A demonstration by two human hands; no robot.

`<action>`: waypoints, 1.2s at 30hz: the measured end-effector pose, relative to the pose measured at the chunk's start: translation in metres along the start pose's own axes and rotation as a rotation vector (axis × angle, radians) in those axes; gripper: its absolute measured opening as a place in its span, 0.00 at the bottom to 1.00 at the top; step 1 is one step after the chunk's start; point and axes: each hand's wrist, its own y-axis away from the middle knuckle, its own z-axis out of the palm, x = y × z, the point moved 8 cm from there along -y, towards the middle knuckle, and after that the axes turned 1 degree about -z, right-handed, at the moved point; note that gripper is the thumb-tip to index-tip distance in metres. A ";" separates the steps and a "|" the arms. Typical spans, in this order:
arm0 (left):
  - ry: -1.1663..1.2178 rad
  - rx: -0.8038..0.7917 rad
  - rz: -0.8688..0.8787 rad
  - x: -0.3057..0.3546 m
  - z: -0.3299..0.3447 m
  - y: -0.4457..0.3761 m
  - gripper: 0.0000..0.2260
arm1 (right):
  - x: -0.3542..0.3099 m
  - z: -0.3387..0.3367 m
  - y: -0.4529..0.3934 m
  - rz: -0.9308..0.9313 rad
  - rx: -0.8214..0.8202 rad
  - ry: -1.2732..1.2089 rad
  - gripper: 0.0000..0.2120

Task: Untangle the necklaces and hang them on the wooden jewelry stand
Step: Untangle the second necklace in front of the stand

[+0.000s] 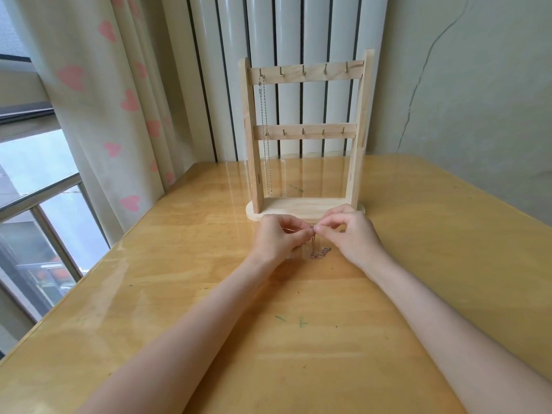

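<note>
The wooden jewelry stand (304,135) stands upright at the far side of the table, with two bars of small hooks. A silver bead chain (265,138) hangs from the leftmost top hook down to just above the base. Just in front of the stand's base, my left hand (277,237) and my right hand (349,231) meet fingertip to fingertip and both pinch a thin necklace (319,253). Its lower part dangles and lies bunched on the table between my wrists. How it is knotted is too small to tell.
The yellow wooden table (209,324) has a glossy top with small green marks. A radiator (286,40) rises behind the stand. A heart-print curtain (119,100) and a window (35,189) are at the left; a wall is at the right.
</note>
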 end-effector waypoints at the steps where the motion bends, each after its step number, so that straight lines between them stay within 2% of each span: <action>1: -0.017 0.014 0.005 0.000 -0.001 0.000 0.06 | -0.003 0.000 0.000 -0.032 0.008 0.044 0.02; 5: 0.071 -0.014 -0.043 -0.001 -0.001 0.001 0.06 | -0.008 -0.002 0.000 -0.086 0.025 0.065 0.02; 9: 0.133 -0.086 -0.076 -0.001 0.005 0.003 0.06 | -0.001 -0.001 0.000 0.009 -0.006 -0.089 0.03; 14: 0.095 -0.140 -0.062 -0.001 0.014 0.002 0.10 | 0.001 0.006 0.003 0.078 -0.100 -0.056 0.06; 17: -0.013 -0.137 0.009 0.002 0.015 0.002 0.10 | 0.003 0.013 0.005 0.119 -0.211 0.000 0.10; 19: -0.064 -0.125 0.046 0.006 0.014 0.003 0.09 | 0.006 0.015 0.006 0.137 -0.245 -0.048 0.11; 23: 0.014 -0.039 0.053 0.009 -0.001 0.002 0.09 | 0.004 0.004 0.007 0.162 -0.184 -0.296 0.07; 26: 0.132 -0.016 0.023 0.008 -0.009 -0.001 0.08 | 0.003 0.004 0.008 0.156 -0.159 -0.391 0.05; 30: 0.171 -0.053 0.027 0.006 -0.003 -0.001 0.07 | 0.004 0.005 0.007 0.145 -0.101 -0.407 0.02; 36: 0.200 -0.060 -0.021 0.003 -0.001 -0.001 0.07 | 0.002 0.004 0.004 0.099 -0.099 -0.338 0.01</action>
